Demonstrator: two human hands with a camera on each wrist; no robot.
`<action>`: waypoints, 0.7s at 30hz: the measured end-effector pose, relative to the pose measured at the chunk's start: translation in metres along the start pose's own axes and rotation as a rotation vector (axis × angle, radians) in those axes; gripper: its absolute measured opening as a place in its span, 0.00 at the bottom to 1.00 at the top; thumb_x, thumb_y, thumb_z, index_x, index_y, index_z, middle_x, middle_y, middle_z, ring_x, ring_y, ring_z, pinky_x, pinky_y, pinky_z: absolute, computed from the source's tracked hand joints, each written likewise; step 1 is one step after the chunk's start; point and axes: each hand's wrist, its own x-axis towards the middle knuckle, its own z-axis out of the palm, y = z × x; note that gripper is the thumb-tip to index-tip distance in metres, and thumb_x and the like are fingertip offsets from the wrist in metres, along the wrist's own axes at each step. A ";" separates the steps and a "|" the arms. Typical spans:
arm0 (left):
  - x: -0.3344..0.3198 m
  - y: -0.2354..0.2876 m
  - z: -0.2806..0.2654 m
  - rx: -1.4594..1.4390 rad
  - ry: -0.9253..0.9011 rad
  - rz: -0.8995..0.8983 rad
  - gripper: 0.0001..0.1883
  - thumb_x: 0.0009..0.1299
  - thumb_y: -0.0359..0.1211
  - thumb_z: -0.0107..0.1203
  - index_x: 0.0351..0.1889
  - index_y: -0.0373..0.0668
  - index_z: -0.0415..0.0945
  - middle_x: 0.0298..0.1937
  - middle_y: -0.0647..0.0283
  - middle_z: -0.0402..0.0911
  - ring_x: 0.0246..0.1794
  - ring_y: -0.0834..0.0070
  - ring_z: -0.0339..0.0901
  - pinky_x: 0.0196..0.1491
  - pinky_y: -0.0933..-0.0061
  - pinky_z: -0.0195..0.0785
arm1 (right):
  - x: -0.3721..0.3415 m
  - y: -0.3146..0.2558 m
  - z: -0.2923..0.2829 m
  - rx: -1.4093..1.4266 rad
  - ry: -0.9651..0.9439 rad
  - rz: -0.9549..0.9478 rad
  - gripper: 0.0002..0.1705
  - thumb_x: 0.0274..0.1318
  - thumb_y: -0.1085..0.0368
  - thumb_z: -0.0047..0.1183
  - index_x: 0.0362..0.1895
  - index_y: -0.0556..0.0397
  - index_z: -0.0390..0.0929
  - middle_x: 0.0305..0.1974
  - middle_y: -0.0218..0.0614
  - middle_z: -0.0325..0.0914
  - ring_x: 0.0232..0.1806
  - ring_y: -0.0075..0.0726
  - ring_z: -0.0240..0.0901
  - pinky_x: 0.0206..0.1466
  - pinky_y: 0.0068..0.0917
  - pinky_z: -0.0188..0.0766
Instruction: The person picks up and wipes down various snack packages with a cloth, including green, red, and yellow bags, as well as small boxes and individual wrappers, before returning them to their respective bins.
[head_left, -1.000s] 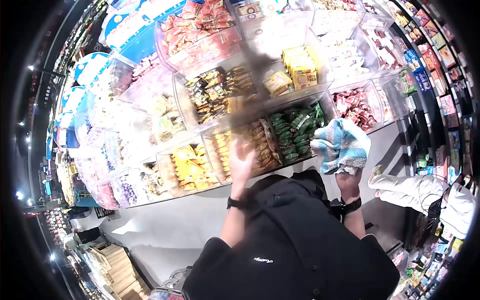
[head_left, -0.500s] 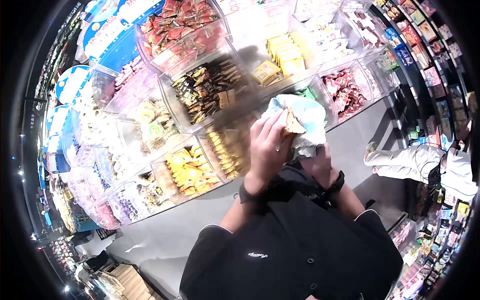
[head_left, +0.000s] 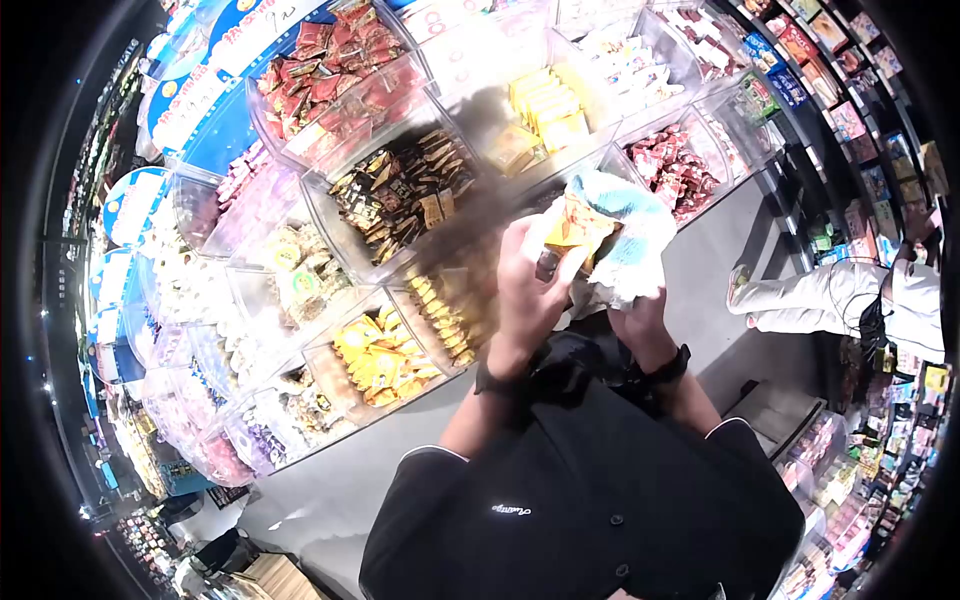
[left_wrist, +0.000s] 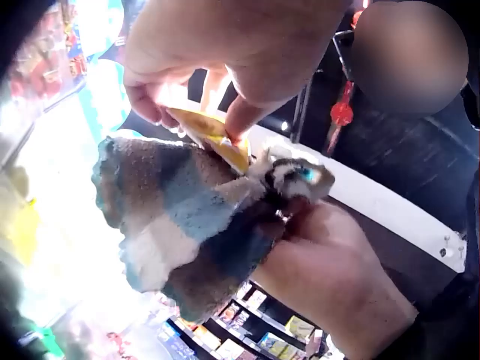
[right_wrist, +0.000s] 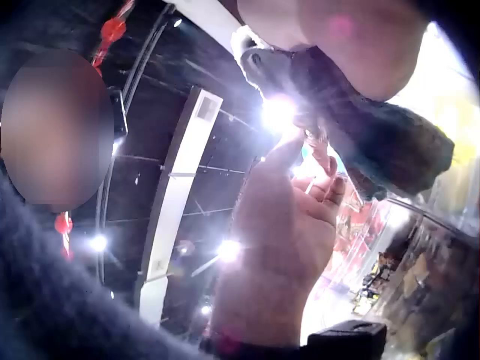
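Note:
In the head view my left hand (head_left: 530, 290) pinches a small yellow wrapped snack packet (head_left: 578, 228) between thumb and fingers. My right hand (head_left: 642, 325) grips a blue and white cloth (head_left: 640, 235) from below, up against the packet. The left wrist view has the packet (left_wrist: 217, 135) at the edge of the bunched, checked cloth (left_wrist: 176, 214), and my right hand (left_wrist: 326, 262) curled at the cloth's gathered end. From the right wrist the cloth (right_wrist: 390, 142) appears dark and backlit, hiding most of the packet.
A tiered display of clear bins spreads in front, with yellow packets (head_left: 375, 350), black-wrapped snacks (head_left: 405, 190) and red packets (head_left: 335, 60). Its front edge runs just beyond my hands. At the right a person in white trousers (head_left: 800, 300) is near stocked shelves.
My left hand came from the front bins over to the cloth with a packet in its fingers. My right hand brought the cloth leftward to meet it, and the packet turned to show its yellow side.

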 end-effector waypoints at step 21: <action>-0.002 0.003 0.026 -0.309 -0.122 -0.390 0.25 0.66 0.33 0.55 0.60 0.32 0.67 0.46 0.55 0.80 0.46 0.74 0.77 0.50 0.74 0.68 | -0.003 -0.024 -0.007 0.715 -0.029 0.125 0.26 0.68 0.57 0.32 0.63 0.61 0.61 0.54 0.42 0.73 0.52 0.40 0.74 0.55 0.36 0.73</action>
